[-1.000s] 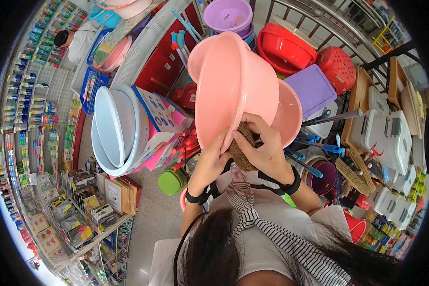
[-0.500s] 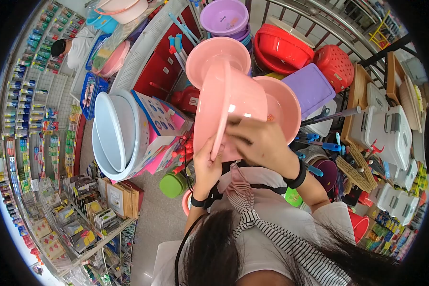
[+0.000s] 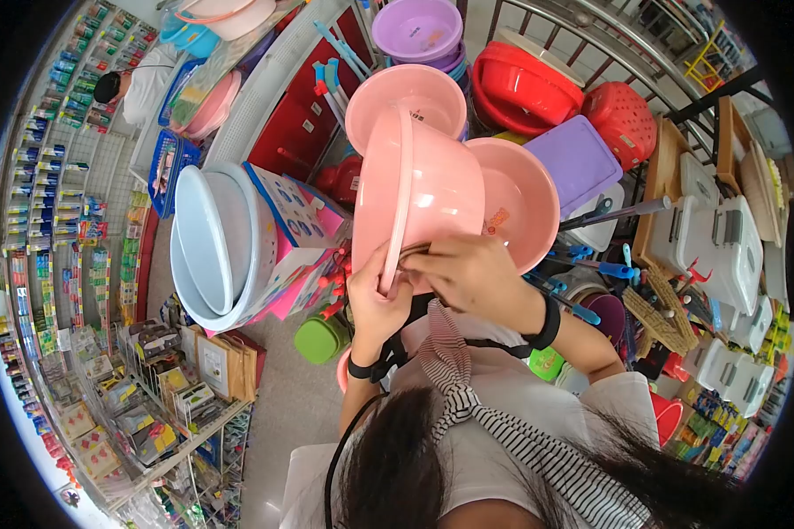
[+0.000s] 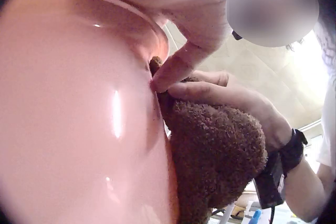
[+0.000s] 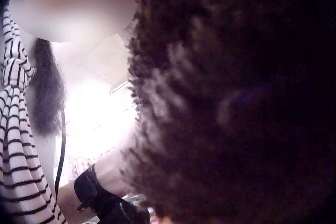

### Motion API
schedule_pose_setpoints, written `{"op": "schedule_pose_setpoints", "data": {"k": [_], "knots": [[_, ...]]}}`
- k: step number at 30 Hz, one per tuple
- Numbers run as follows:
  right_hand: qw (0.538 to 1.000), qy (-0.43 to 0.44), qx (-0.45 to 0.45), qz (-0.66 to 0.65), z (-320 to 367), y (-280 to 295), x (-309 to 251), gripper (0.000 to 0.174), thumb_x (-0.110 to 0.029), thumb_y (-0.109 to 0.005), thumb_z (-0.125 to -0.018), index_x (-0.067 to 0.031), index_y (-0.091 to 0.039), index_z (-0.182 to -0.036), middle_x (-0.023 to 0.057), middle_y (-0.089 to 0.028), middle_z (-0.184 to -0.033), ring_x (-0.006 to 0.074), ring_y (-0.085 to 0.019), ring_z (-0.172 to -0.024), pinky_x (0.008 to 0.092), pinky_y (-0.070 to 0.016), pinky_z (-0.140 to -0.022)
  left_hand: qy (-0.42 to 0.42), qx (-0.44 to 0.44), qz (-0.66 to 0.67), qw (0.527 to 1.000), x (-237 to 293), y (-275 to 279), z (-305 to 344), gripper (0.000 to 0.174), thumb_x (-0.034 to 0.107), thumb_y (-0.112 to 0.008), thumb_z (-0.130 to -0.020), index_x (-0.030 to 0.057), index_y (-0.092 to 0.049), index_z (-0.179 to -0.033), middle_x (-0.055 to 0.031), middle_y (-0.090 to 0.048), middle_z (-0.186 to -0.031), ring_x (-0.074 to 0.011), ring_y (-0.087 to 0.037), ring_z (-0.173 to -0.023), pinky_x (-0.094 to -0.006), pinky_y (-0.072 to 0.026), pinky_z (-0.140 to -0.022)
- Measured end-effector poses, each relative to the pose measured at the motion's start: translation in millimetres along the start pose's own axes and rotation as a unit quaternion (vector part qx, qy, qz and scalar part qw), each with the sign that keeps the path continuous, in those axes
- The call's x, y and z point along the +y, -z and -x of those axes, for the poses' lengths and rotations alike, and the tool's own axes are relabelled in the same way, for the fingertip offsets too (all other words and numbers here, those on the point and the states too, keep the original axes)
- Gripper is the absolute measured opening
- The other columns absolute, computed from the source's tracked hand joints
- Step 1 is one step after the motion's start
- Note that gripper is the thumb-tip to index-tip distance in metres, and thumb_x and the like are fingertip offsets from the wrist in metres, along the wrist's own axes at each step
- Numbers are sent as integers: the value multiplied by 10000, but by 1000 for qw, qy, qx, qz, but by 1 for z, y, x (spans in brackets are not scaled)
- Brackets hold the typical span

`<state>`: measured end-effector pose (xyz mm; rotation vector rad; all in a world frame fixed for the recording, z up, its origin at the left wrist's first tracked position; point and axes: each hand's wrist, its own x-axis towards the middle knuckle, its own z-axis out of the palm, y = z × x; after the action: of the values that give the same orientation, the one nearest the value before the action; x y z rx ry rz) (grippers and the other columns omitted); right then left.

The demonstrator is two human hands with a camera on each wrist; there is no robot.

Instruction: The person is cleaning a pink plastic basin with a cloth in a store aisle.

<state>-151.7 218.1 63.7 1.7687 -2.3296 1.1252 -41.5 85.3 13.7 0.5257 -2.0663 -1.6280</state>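
Note:
In the head view a pink plastic basin (image 3: 428, 189) is tipped on its side in front of the chest. My left hand (image 3: 378, 300) grips its rim at the lower edge, thumb and fingers on either side. My right hand (image 3: 476, 278) pinches a brown fluffy cloth (image 4: 215, 145) against the outer wall just under that rim. From above, the hand hides most of the cloth; the left wrist view shows it bunched and hanging beside the basin. Close up, the same brown pile fills much of the right wrist view.
Behind the held basin sit two more pink basins (image 3: 516, 207), with a purple lid (image 3: 575, 166) and red basins (image 3: 525, 88) beyond. Pale blue tubs (image 3: 207, 242) stand at left, above a green bin (image 3: 319, 339). Mop and brush handles (image 3: 617, 216) jut in from the right.
The basin has turned and shifted slightly left, its rim now more edge-on. My right hand has swung over the cloth, back of the hand upward, and moved toward the rim. The left hand stays on the rim.

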Motion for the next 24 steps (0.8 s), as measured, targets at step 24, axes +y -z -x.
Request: {"op": "schedule_pose_setpoints", "data": {"k": [24], "knots": [[994, -84, 62, 22, -7, 9, -2, 251, -127, -663, -761, -93, -664, -1010, 44, -642, -780, 218, -637, -656, 338, -495, -521, -22, 8, -2, 1000, 11, -4, 0, 536, -86, -536, -673, 23, -626, -1190, -34, -533, -642, -46, -438, -516, -198, -375, -491]]}}
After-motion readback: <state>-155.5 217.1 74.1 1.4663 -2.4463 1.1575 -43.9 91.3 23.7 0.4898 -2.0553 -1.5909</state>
